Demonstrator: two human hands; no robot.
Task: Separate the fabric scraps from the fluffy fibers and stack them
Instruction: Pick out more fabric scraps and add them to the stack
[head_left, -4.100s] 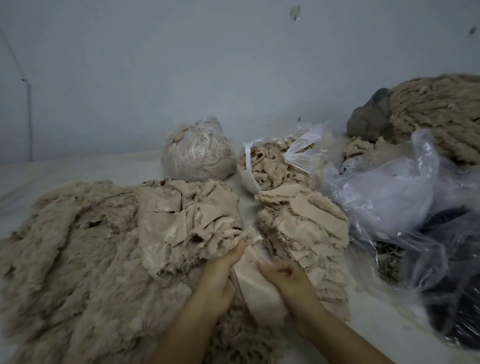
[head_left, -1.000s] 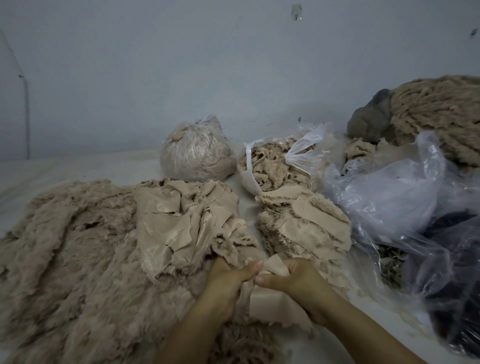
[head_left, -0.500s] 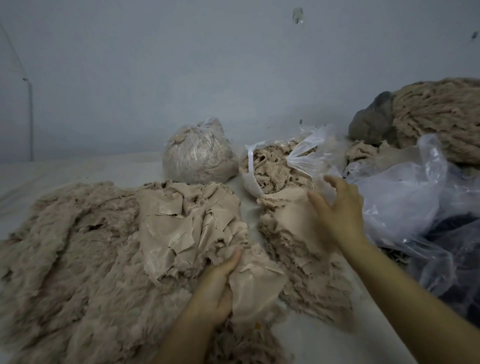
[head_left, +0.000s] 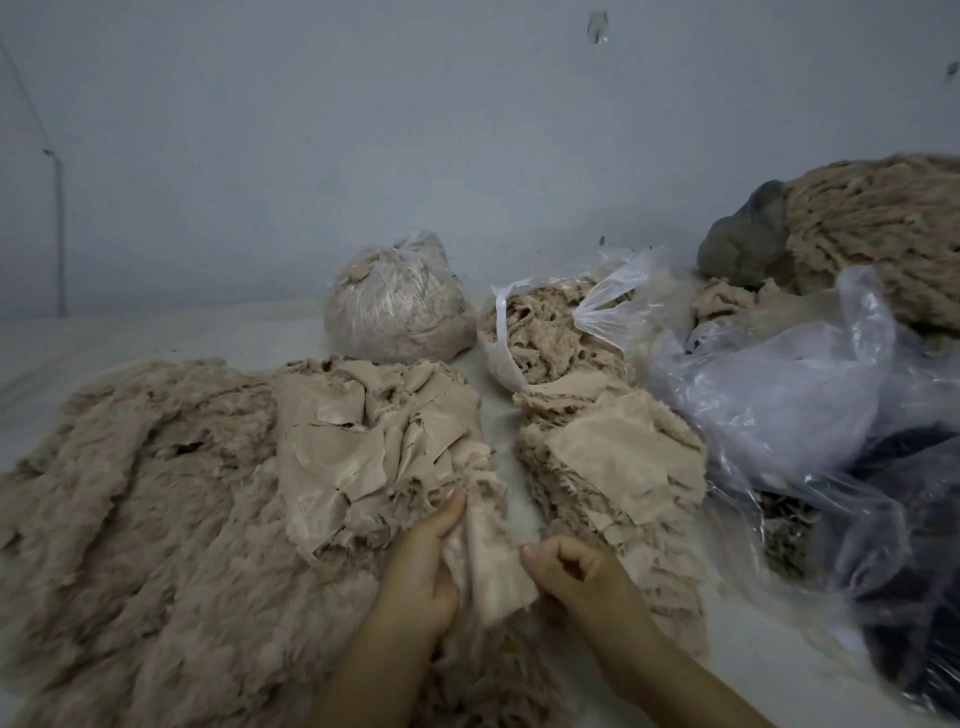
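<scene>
Roughly midway, judging by the piles: a neat stack (head_left: 613, 467) of flat fabric pieces already stands on the pale counter (head_left: 156, 332) to the right, just in front of an open plastic bag (head_left: 545, 332) stuffed with loose fibers, while a jumbled heap of scraps (head_left: 374, 441) still lies unsorted on the wide spread of fluffy fibers (head_left: 145, 493) to the left. Between heap and stack, the left hand (head_left: 421, 566) grips one fabric scrap (head_left: 488, 561) along its left edge, thumb up against the cloth and fingers hidden behind it. The right hand (head_left: 576, 571) sits at the scrap's right edge with its fingers curled and thumb tip at the cloth; whether it actually pinches the piece cannot be told. This scrap seems to be mid-separation, fluff still clinging near its lower end. A tied bag (head_left: 395, 306) of fibers sits farther back, and crumpled clear plastic (head_left: 779, 395) with a big fibrous mass (head_left: 883, 228) fills the right side. Much of the heap remains to peel and stack.
</scene>
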